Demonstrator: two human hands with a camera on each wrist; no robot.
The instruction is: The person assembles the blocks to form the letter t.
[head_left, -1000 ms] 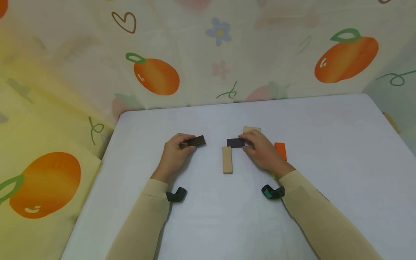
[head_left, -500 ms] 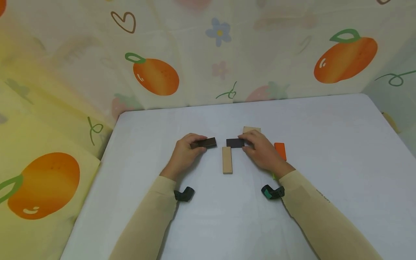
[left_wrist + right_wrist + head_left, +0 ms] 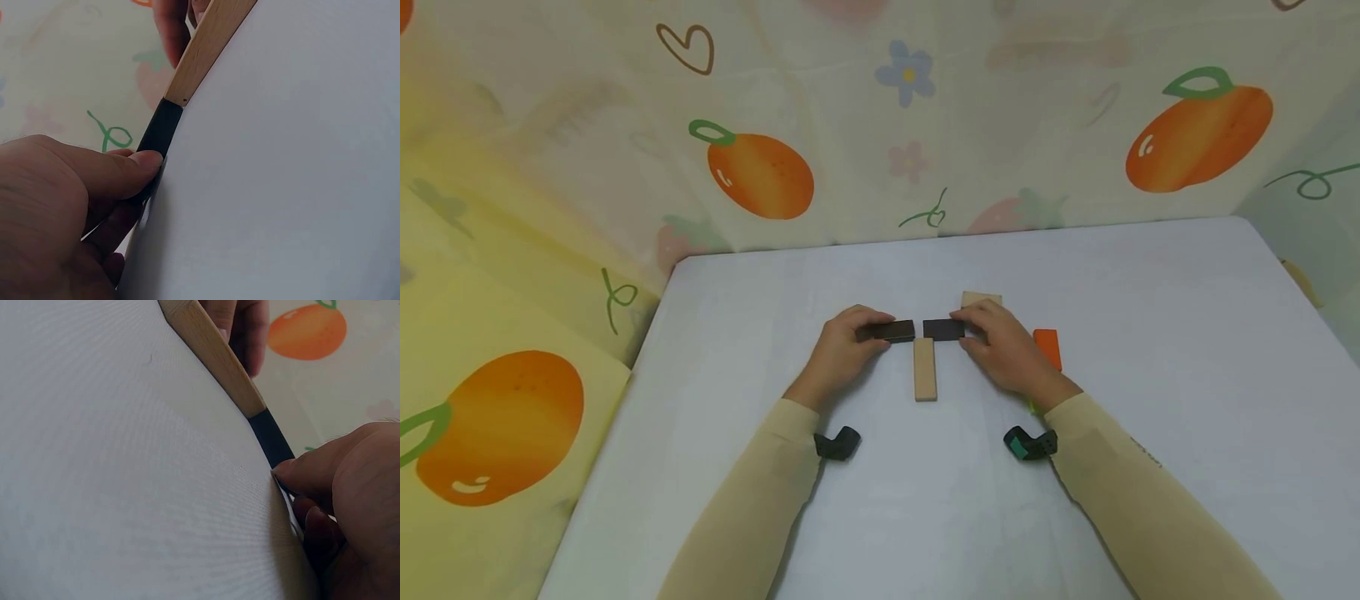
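Between its thumb and fingers my left hand [image 3: 842, 348] pinches a dark block [image 3: 897, 331], low over the table. My right hand [image 3: 1006, 347] pinches a second dark block [image 3: 942, 330] by its right end. A narrow gap separates the two dark blocks in the head view. Just below them lies a plain wooden block [image 3: 925, 370], its long side pointing toward me. In the left wrist view, the dark block [image 3: 160, 127] appears in line with the wooden block [image 3: 203, 53]. The right wrist view has the other dark block [image 3: 271, 439] by the wood's end.
Behind my right hand lies another wooden block [image 3: 981, 297], partly covered. An orange block [image 3: 1047, 348] sits right of that hand, and a yellow-green piece [image 3: 1033, 407] peeks out by the wrist. The white table [image 3: 745, 283] meets a patterned cloth [image 3: 850, 225] at the back.
My left hand has carried its dark block to the right, close to the other dark block, and levelled it. My right hand has stayed in place.
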